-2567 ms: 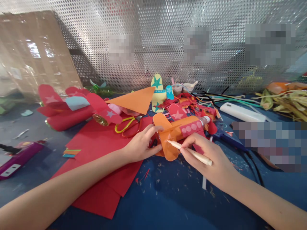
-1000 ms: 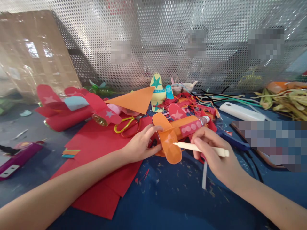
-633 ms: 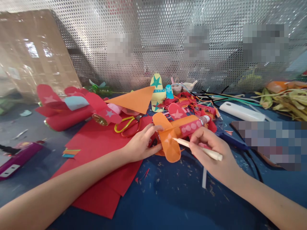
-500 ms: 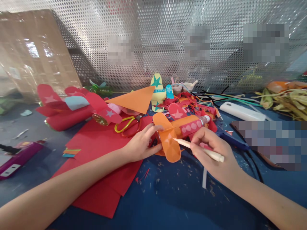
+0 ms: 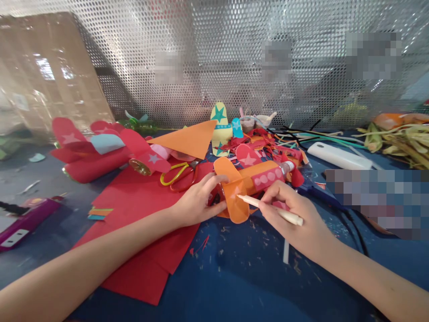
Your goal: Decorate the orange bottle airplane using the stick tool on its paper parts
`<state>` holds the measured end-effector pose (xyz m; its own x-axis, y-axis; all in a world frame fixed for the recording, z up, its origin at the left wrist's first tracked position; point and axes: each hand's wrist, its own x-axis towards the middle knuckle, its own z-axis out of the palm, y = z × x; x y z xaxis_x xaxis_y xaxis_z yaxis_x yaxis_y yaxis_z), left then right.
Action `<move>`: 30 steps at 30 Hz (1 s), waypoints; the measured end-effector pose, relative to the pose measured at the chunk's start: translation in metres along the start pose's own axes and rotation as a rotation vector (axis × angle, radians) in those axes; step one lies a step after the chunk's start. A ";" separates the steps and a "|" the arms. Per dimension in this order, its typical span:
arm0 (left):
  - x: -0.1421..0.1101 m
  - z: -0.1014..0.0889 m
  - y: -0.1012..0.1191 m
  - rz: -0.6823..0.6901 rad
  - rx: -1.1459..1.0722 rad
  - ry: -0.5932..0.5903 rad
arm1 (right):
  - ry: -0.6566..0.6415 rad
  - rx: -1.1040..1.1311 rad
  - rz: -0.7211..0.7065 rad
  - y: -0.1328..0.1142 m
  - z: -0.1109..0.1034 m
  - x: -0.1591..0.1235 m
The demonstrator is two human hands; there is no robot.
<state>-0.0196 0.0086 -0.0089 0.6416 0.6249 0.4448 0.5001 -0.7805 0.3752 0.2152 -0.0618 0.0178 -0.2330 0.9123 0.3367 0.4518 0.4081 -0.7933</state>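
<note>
An orange and red toy plane (image 5: 263, 173), made of paper around a small bottle, lies on its side at the centre. My left hand (image 5: 201, 201) grips its left end, fingertips against the orange wing (image 5: 233, 179). In my right hand (image 5: 291, 210) is a white marker pen (image 5: 268, 208), held like a pencil. Its tip touches the pale star on the wing. Yellow-and-red-handled scissors (image 5: 179, 175) lie just beyond my left hand. Red paper sheets (image 5: 134, 250) spread beneath my left forearm.
A red toy plane (image 5: 100, 167) stands at the left, near an orange paper piece (image 5: 191, 138). Red paper scraps (image 5: 278, 145) are heaped behind. A white glue gun-like tool (image 5: 338, 155) and dried husks (image 5: 395, 138) lie right; a purple power strip (image 5: 28, 223) left. A perforated metal screen (image 5: 214, 44) stands behind.
My right hand and the marker have shifted slightly left, the tip moving across the star. The wing's lower end has tilted a little. My left hand stays in place.
</note>
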 end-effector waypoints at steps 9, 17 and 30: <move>-0.001 0.001 -0.001 0.020 0.012 0.010 | -0.019 -0.040 0.003 -0.003 0.000 0.002; 0.000 0.002 -0.002 0.038 0.010 0.017 | -0.011 -0.035 -0.004 -0.005 0.000 0.002; -0.001 0.002 -0.003 0.031 0.030 0.024 | -0.018 -0.054 -0.017 -0.003 0.000 0.002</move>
<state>-0.0200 0.0102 -0.0120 0.6430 0.6003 0.4757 0.4974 -0.7995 0.3367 0.2135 -0.0608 0.0209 -0.2560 0.9047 0.3407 0.4935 0.4253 -0.7586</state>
